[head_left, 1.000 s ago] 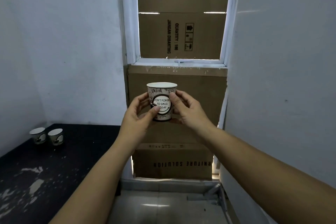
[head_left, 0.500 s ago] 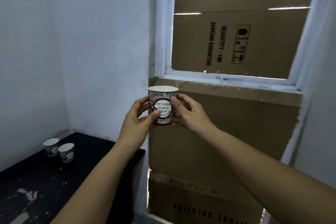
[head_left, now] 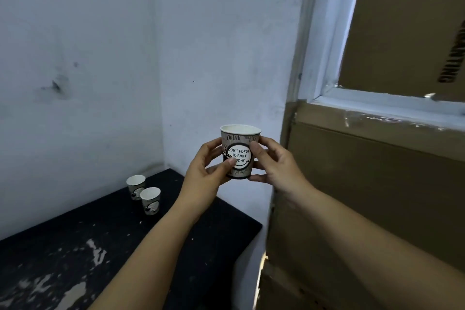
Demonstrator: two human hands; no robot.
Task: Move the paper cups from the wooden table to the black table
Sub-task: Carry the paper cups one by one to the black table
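Over in the corner, the black table [head_left: 75, 246] already carries two cups [head_left: 143, 194] by the wall. A third cup [head_left: 239, 152] is upright in mid-air, left hand [head_left: 203, 171] and right hand [head_left: 274, 166] curled round it, not yet set down. Since a second ago the view has swung left, bringing the table nearer.

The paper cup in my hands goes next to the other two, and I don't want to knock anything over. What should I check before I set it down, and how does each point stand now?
1. Grip: ok. The left hand and the right hand both hold the paper cup.
2. Cup upright: ok, rim up.
3. Cup empty: cannot tell, the inside is hidden.
4. Landing space: ok. The black table has bare surface in front of the two cups.
5. Those cups steady: ok, both upright, close together.
6. Path: ok, nothing between the held cup and the table.
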